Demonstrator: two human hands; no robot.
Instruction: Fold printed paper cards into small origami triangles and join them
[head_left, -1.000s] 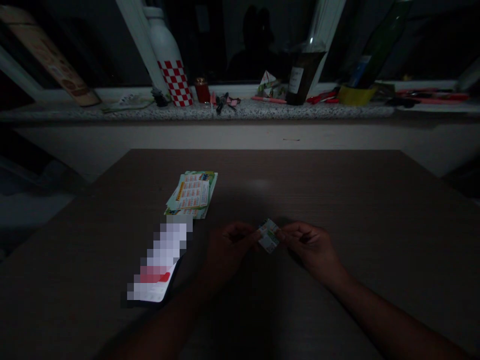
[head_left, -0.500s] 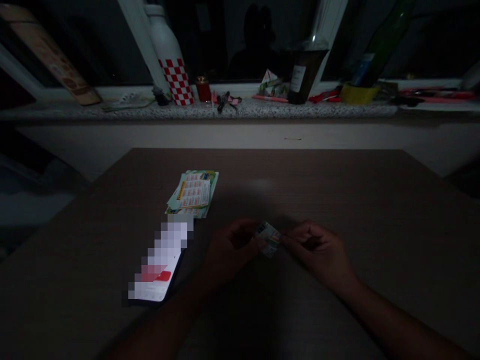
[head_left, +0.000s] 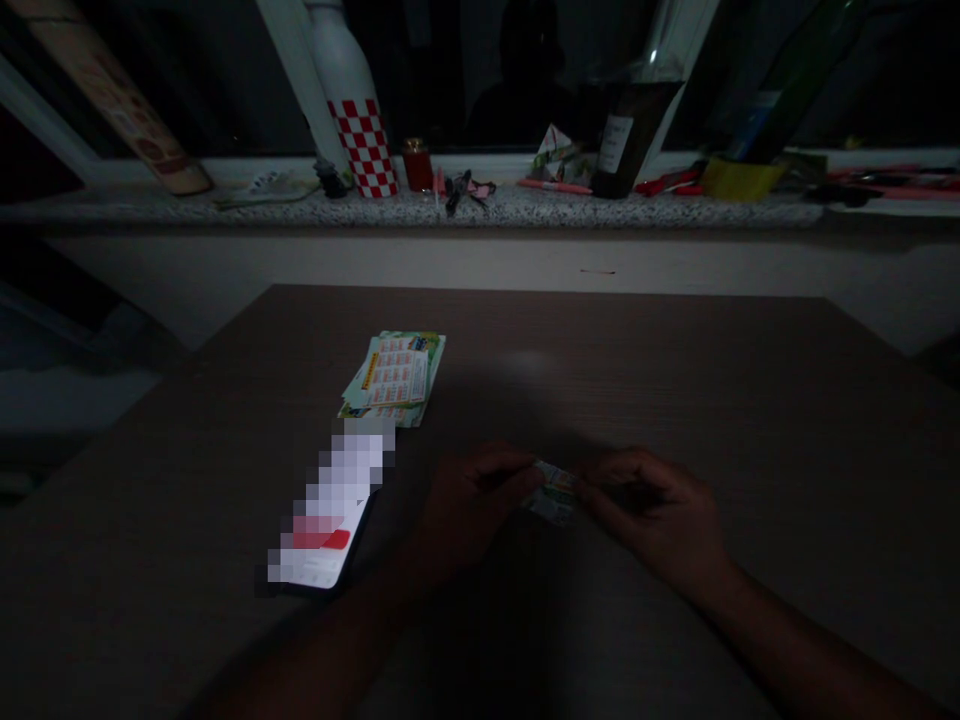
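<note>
Between my two hands is a small, printed, card-like piece [head_left: 553, 492] with green, white and orange patches; in the dim light I cannot make out whether it is folded. My left hand [head_left: 484, 505] pinches its left edge between thumb and fingers. At the opposite edge, my right hand [head_left: 652, 505] pinches it too. To the left, a stack of printed cards [head_left: 396, 375] in pale green, with rows of orange print, lies on the table. Just in front of the stack rests a lit phone [head_left: 326, 520], its screen partly blurred out, close to my left forearm.
The brown wooden table [head_left: 675, 370] ends at a wall below a speckled stone sill [head_left: 517, 208]. Along the sill stand a red-and-white checked bottle [head_left: 364, 140], a small red jar [head_left: 417, 168], a dark labelled container [head_left: 626, 140], a yellow holder [head_left: 742, 178] and pens.
The card-like piece has turned between my fingers, and its printed face now lies more level. Both hands have shifted slightly right in view, while the whole scene has moved a little with the camera.
</note>
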